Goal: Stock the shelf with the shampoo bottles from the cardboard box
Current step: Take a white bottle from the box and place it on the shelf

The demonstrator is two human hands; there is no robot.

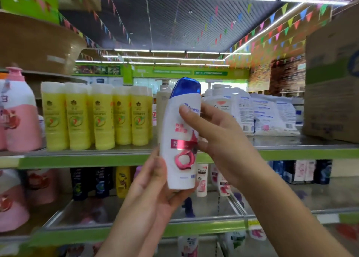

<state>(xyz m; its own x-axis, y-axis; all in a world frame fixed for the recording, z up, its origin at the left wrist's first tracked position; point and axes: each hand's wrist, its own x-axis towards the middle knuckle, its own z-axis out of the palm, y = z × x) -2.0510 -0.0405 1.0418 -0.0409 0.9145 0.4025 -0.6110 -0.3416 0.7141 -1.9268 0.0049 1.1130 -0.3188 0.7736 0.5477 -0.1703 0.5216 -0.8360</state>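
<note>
Landmark: a white shampoo bottle (181,140) with a blue cap and a red swirl on its label is held upright in front of the green-edged shelf (81,160); all places below are given from it.
Left hand (153,181): seen at the bottle's lower left, curled round the base, with the thumb laid up the left edge and the fingers wrapped under the bottom. The grip is narrow and closed on the bottle.
Right hand (217,138): seen at the bottle's right, holding the upper half; the thumb (189,118) is pressed across the label front, the fingers pass behind. How far the hidden fingers wrap cannot be told.
Far left of the bottle: a pink and white pump bottle (18,113) is stood on the shelf, blurred.
Left of the bottle: a row of yellow bottles (97,117) with white caps is stood close together on the same shelf level.
Behind the bottle: a beige pump bottle (162,101) is partly covered by it.
Right of the bottle: white pump bottles (221,103) and soft white refill pouches (272,117) are set on the shelf.
Far right of the bottle: a brown cardboard box (332,85) is stood on the shelf's metal top.
Below the bottle: a lower tier (204,214) with a shiny metal surface carries dark, yellow and white bottles at its back.
</note>
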